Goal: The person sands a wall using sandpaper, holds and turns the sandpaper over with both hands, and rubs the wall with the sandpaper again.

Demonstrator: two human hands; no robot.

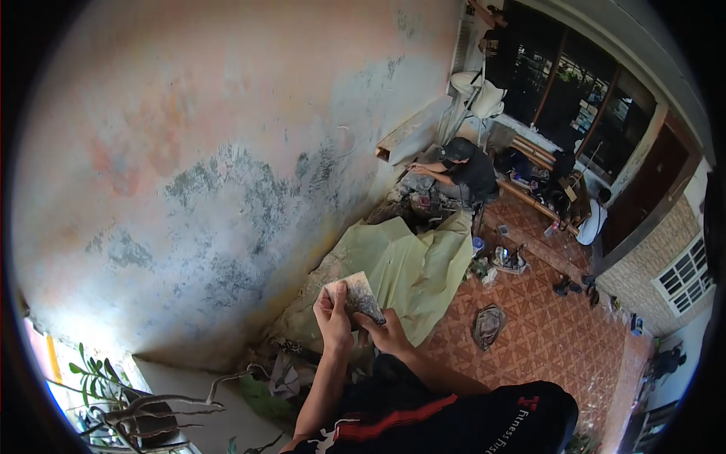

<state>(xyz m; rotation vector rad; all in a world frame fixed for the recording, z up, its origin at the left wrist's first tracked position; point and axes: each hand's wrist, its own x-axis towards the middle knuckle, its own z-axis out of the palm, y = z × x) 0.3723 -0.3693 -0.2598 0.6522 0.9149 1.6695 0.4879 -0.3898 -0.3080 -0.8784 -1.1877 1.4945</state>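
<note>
A small sheet of sandpaper [364,297], pale along its top left and speckled dark grey over the rest, is held up in front of my body. My left hand [333,314] pinches its left side, thumb on the face towards me. At the lower right corner, my right hand [384,333] grips it between thumb and fingers. Both hands are apart from the wall [227,98], whose pinkish-white paint is worn to dark grey patches. Below the hands lies a pale green sheet [401,261], spread along the foot of the wall.
A person in a dark cap [465,170] crouches by the wall, and another [499,45] stands higher up behind. Bamboo benches [529,193] hold clutter. A crumpled sack [489,327] lies on the tiled floor [544,340]. A potted plant [144,416] is at lower left.
</note>
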